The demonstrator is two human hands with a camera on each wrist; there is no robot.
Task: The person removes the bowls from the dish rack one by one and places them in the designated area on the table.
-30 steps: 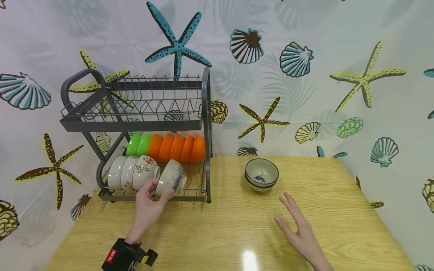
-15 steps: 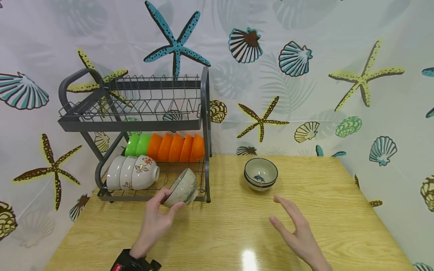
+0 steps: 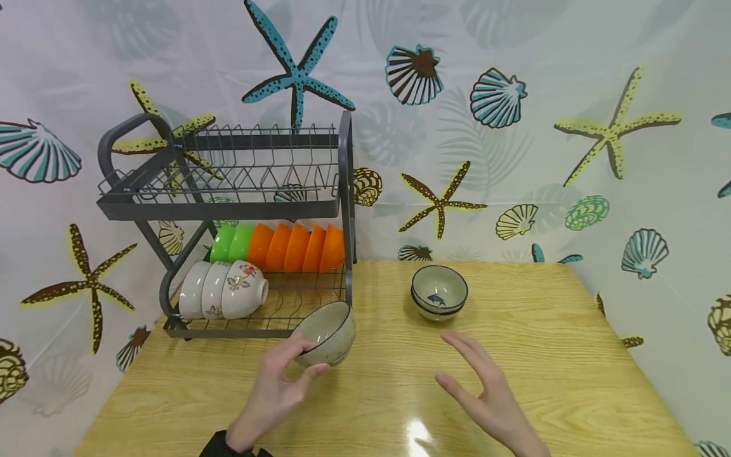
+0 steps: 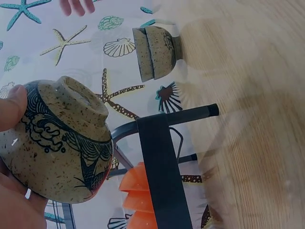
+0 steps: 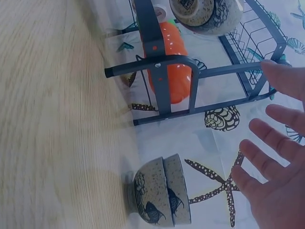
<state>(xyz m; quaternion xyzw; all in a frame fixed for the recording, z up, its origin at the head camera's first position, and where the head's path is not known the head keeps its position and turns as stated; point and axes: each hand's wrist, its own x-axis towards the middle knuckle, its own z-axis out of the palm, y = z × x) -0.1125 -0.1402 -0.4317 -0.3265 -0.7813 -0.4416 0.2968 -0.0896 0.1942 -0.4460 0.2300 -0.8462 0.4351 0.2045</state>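
Note:
A speckled grey bowl [image 3: 334,336] with a dark rim hangs over the table just in front of the rack, its mouth tilted up and left. My left hand [image 3: 276,384] pinches its near side between thumb and fingers. Up close in the left wrist view, the bowl [image 4: 62,143] shows a dark blue wave pattern and its foot. Over the right part of the table, my right hand [image 3: 485,390] is held with spread fingers and touches nothing. Beyond it two nested bowls [image 3: 440,292] of the same kind stand upright on the table.
A two-tier dark dish rack [image 3: 223,209] stands at the back left. On its lower tier are white flowered bowls [image 3: 242,291] in front, with green bowls [image 3: 233,243] and several orange bowls [image 3: 297,249] behind. Behind the wooden table [image 3: 388,381] hangs a cloth with starfish and shells.
My left hand has lifted the speckled bowl out of the rack's lower tier and brought it right and forward, tipping its mouth upward. My right hand has shifted slightly left and nearer.

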